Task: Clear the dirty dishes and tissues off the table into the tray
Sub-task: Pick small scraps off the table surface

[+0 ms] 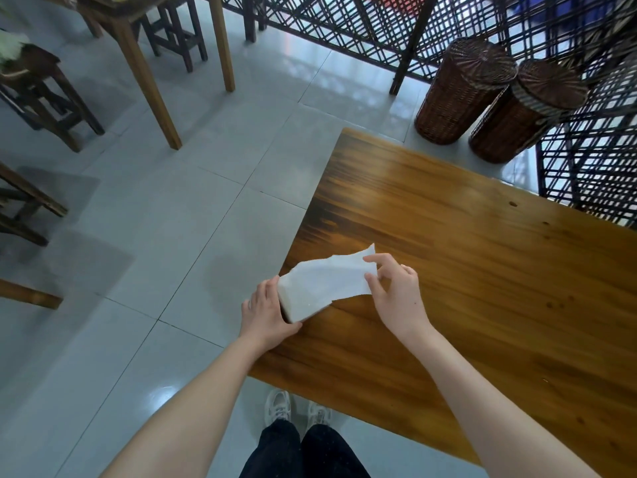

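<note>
Centre frame, on brown wooden table [465, 270]: gripping partly hidden pale rectangular tissue box [303, 309] with left hand [265, 315], pinching its white paper sheet [331, 277] between fingertips of right hand [396, 294].

head view looks steeply down, close over table [482, 270].

One glossy brown wooden table [482, 270]; one thin white tissue sheet [331, 277]; one white block-shaped tissue pack [303, 310]; two bare hands, left hand [267, 312] and right hand [396, 294]; two tall dark brown lidded wicker baskets, left basket [462, 91] and right basket [524, 112]; two white sneakers [277, 407].
</note>
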{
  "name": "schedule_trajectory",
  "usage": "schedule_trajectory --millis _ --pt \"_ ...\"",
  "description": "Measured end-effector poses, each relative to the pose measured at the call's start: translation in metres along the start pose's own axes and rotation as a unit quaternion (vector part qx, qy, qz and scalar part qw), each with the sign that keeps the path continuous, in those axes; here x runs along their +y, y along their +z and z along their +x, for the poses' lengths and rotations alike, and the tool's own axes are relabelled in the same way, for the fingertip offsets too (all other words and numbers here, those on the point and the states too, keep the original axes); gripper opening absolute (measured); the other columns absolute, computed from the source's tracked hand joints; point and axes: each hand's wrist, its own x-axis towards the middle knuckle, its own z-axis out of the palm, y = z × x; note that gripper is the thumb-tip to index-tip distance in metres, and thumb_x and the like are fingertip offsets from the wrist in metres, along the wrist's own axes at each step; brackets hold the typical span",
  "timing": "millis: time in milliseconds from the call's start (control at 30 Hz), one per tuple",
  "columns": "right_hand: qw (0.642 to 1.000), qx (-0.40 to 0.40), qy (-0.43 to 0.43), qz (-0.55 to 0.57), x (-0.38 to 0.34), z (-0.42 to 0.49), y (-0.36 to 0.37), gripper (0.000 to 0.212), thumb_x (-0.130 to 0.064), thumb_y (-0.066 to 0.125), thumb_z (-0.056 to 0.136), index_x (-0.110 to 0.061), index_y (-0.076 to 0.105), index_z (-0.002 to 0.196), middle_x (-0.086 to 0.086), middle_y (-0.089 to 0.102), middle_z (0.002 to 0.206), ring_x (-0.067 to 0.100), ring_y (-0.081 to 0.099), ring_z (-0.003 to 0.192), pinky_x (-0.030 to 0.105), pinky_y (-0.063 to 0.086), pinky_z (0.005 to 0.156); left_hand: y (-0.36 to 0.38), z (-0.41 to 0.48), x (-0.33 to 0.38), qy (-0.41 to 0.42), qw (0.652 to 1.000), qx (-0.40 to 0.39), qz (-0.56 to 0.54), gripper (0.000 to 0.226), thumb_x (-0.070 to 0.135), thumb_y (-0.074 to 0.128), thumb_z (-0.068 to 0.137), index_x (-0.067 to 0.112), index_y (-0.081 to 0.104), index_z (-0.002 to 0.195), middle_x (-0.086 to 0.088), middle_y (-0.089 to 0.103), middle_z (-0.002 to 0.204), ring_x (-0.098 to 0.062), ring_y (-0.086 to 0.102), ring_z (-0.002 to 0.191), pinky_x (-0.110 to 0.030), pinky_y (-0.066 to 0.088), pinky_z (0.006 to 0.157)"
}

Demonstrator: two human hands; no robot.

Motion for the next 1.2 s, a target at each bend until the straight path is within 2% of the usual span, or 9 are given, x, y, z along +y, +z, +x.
schedule_trajectory --millis 133,300,400,533,767,867,967,1100,1200 --pt "0.998 0.066 0.006 -0.016 0.007 0.002 -0.027 0.024 -0.014 0.061 0.092 -0.018 0.061 0.115 -0.008 0.055 0.076 0.003 0.046 0.075 0.031 0.037 0.096 -0.002 0.002 0.001 -0.004 1.000 -0.002 0.003 0.109 0.063 0.070 0.067 0.020 0.010 0.148 -0.004 0.026 0.149 -0.025 0.033 0.135 -0.049 0.031 0.107" --pt "0.997 0.064 0.035 -0.033 0.025 -0.005 -0.037 0.033 -0.011 0.064 0.089 -0.016 0.059 0.121 -0.009 0.056 0.082 0.000 0.050 0.072 0.040 0.048 0.094 -0.007 0.005 0.010 -0.004 0.999 -0.022 0.028 0.114 0.057 0.070 0.072 0.023 -0.005 0.152 -0.007 0.006 0.159 -0.029 0.015 0.145 -0.053 0.020 0.112" --pt "0.994 0.071 0.084 -0.010 0.044 -0.017 -0.036 0.033 -0.012 0.065 0.089 -0.018 0.057 0.121 -0.008 0.059 0.084 0.011 0.059 0.078 0.042 0.055 0.084 -0.011 0.006 0.019 0.018 0.999 -0.016 0.041 0.113 0.053 0.073 0.072 0.026 -0.002 0.152 -0.008 0.004 0.159 -0.030 0.010 0.146 -0.052 0.013 0.116" --pt "0.987 0.054 0.150 -0.033 0.075 -0.041 -0.032 0.031 -0.015 0.062 0.091 -0.020 0.055 0.120 -0.010 0.054 0.075 0.013 0.058 0.071 0.045 0.055 0.079 -0.011 0.007 0.031 0.069 0.997 0.003 0.041 0.107 0.048 0.075 0.074 0.025 0.004 0.151 -0.008 0.003 0.159 -0.030 0.004 0.147 -0.048 0.005 0.118" --pt "0.968 0.045 0.240 -0.056 0.115 -0.082 -0.040 0.028 -0.016 0.061 0.091 -0.020 0.056 0.119 -0.011 0.053 0.072 0.012 0.057 0.070 0.045 0.055 0.082 0.001 0.005 0.059 0.137 0.990 -0.017 0.016 0.100 0.042 0.076 0.077 0.024 0.011 0.150 -0.001 0.008 0.158 -0.023 0.008 0.148 -0.043 0.020 0.118" --pt "0.963 0.058 0.257 -0.060 0.125 -0.093 -0.048 0.028 -0.015 0.061 0.091 -0.018 0.056 0.118 -0.010 0.054 0.071 0.012 0.057 0.066 0.046 0.054 0.085 0.007 0.006 0.071 0.153 0.987 -0.026 0.031 0.097 0.045 0.074 0.078 0.026 0.013 0.151 -0.001 0.010 0.160 -0.022 0.012 0.148 -0.041 0.022 0.117" --pt "0.957 0.076 0.275 -0.060 0.134 -0.101 -0.060 0.027 -0.012 0.059 0.091 -0.016 0.056 0.118 -0.008 0.054 0.073 0.013 0.058 0.071 0.046 0.052 0.088 0.013 0.006 0.082 0.168 0.984 -0.046 0.034 0.094 0.044 0.073 0.080 0.024 0.015 0.152 0.000 0.009 0.161 -0.022 0.009 0.149 -0.039 0.019 0.117" --pt "0.952 0.111 0.281 -0.039 0.138 -0.103 -0.076 0.026 -0.010 0.054 0.092 -0.016 0.056 0.117 -0.008 0.054 0.080 0.014 0.053 0.081 0.045 0.049 0.090 0.023 0.004 0.097 0.185 0.979 -0.076 0.031 0.092 0.042 0.073 0.081 0.024 0.017 0.152 0.001 0.011 0.161 -0.021 0.006 0.149 -0.039 0.020 0.118" --pt "0.956 0.129 0.258 -0.042 0.137 -0.098 -0.087 0.027 -0.009 0.054 0.092 -0.018 0.056 0.117 -0.010 0.054 0.077 0.016 0.054 0.078 0.045 0.049 0.086 0.031 0.002 0.107 0.189 0.977 -0.094 0.031 0.092 0.043 0.072 0.081 0.027 0.016 0.152 0.003 0.012 0.161 -0.019 0.008 0.149 -0.039 0.022 0.117"
